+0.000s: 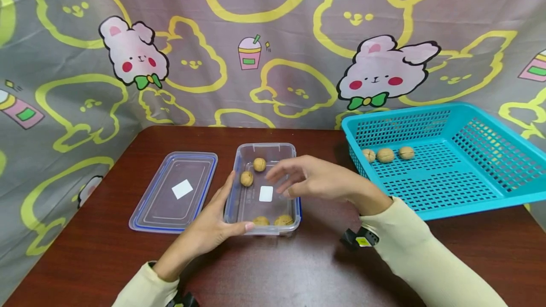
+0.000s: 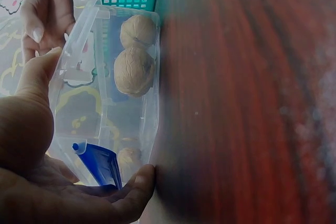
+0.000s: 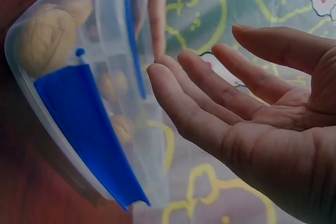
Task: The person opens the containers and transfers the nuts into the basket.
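My left hand (image 1: 210, 229) grips a clear plastic food container (image 1: 266, 146), its thumb over the front rim and its fingers along the left side. Inside lie several walnuts (image 1: 246, 178): two toward the back left, others at the front end. A white square label (image 1: 266, 194) shows on the container's floor. Over the container's right side hovers my right hand (image 1: 317, 180), holding nothing, its fingers loosely bent and apart. Blue clip flaps (image 3: 89, 135) hang on the container's sides. In the left wrist view, two walnuts (image 2: 134, 72) show through the wall.
A clear lid (image 1: 170, 205) with a blue seal and white label lies flat left of the container. At the right stands a turquoise basket (image 1: 426, 212) with three walnuts (image 1: 386, 155) along its left side. A patterned curtain (image 1: 273, 84) hangs behind the brown table (image 1: 94, 236).
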{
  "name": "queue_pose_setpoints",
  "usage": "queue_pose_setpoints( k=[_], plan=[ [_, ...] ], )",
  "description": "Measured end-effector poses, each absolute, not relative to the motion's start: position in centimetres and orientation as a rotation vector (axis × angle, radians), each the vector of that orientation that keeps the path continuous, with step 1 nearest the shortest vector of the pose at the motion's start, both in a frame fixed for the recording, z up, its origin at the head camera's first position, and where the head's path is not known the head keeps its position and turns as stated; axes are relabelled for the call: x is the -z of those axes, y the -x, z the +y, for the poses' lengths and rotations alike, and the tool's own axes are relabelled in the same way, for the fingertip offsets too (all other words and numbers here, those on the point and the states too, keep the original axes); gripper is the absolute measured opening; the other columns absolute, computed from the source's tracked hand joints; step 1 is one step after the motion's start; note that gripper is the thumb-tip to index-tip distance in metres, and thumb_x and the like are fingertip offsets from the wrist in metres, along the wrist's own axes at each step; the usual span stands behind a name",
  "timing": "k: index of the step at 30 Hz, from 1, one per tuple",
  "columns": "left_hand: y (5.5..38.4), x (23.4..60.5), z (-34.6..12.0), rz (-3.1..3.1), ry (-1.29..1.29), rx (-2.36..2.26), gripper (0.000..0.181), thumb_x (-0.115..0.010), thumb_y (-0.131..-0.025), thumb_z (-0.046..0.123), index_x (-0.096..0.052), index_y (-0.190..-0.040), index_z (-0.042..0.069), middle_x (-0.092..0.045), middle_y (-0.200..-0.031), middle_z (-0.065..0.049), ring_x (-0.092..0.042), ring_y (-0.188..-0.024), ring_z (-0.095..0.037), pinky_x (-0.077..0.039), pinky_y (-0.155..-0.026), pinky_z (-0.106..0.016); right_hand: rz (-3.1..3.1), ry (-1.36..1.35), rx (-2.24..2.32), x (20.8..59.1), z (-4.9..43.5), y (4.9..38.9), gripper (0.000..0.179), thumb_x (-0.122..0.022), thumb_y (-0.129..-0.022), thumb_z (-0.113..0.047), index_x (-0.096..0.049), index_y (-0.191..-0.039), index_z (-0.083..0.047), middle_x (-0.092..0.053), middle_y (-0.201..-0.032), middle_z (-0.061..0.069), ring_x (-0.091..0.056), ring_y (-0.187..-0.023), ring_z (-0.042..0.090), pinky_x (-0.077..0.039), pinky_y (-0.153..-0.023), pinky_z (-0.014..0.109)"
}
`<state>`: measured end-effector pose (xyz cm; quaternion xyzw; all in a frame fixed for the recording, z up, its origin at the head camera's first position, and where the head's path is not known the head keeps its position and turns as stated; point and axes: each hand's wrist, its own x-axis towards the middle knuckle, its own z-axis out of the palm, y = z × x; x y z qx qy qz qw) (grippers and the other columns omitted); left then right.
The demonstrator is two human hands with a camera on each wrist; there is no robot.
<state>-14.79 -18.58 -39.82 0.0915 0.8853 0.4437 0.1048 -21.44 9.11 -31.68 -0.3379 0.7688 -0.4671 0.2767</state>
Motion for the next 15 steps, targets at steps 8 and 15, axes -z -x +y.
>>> queue_pose_setpoints(
  k=[8, 15],
  plan=[
    [14.7, 39.8, -18.5, 2.609, -0.290, -1.312, 0.124, -0.088, -0.084, 0.040, -0.001, -0.170, 0.025, -0.010, -0.175, -0.021, -0.022, -0.157, -0.046, -0.023, -0.122, -0.071, 1.951, 0.824, 1.250, 33.2, 6.7, 22.1, 0.041, -0.061, -0.097, -0.002, -0.062, -0.138, 0.000, -0.063, -0.139, 0.020, -0.069, -0.120, 0.037, -0.061, -0.096, 0.039],
    [14.7, 39.7, -18.6, 2.605, -0.288, -1.307, 0.123, -0.087, -0.085, 0.040, 0.000, -0.170, 0.024, -0.007, -0.176, -0.021, -0.017, -0.159, -0.048, -0.020, -0.123, -0.072, 1.839, 0.798, 1.263, 34.3, 5.2, 22.8, 0.046, -0.055, -0.094, 0.007, -0.058, -0.140, 0.007, -0.065, -0.131, 0.026, -0.068, -0.117, 0.035, -0.062, -0.093, 0.039]
  ],
)
